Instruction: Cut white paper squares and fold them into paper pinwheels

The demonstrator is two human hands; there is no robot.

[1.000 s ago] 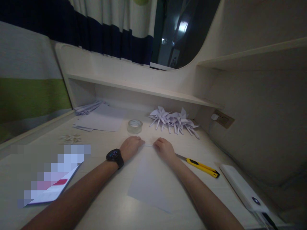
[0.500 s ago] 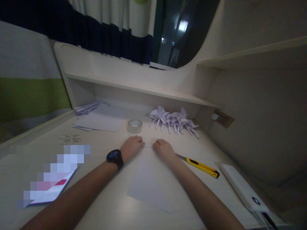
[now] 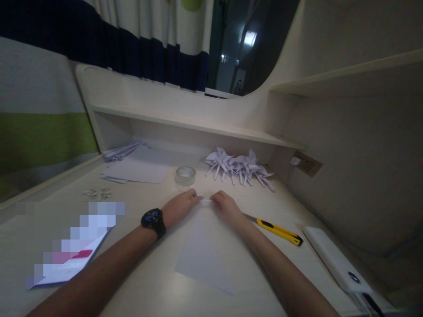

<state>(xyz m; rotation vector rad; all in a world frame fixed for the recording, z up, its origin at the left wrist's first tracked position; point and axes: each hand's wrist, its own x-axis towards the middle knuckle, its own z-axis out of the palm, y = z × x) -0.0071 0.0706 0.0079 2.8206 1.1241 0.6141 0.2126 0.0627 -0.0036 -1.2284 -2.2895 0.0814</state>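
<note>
Since half a second ago, both of my hands have crept a little closer together at the far edge of the paper, and the view has tipped slightly. My left hand [image 3: 178, 206], with one dark watch [image 3: 152, 220] on its wrist, and my right hand [image 3: 226, 206] meet at the top edge of a single white sheet of paper [image 3: 208, 253] that lies flat on the pale desk [image 3: 155, 281] straight in front of me. The fingers of both hands are curled in narrow and pinch a small white strip [image 3: 205, 201] stretched between them, touching the sheet's far edge.

Just beyond my hands stands one roll of clear tape [image 3: 185, 175]. To its right lies a heap of folded white paper pinwheels [image 3: 238, 167]; I cannot count them exactly. One yellow utility knife [image 3: 277, 231] lies beside my right forearm, and one white power bank [image 3: 337, 259] sits further right. At far left lie a stack of loose papers [image 3: 135, 165], some small scraps [image 3: 97, 193], and one blurred booklet [image 3: 71, 253].
</note>
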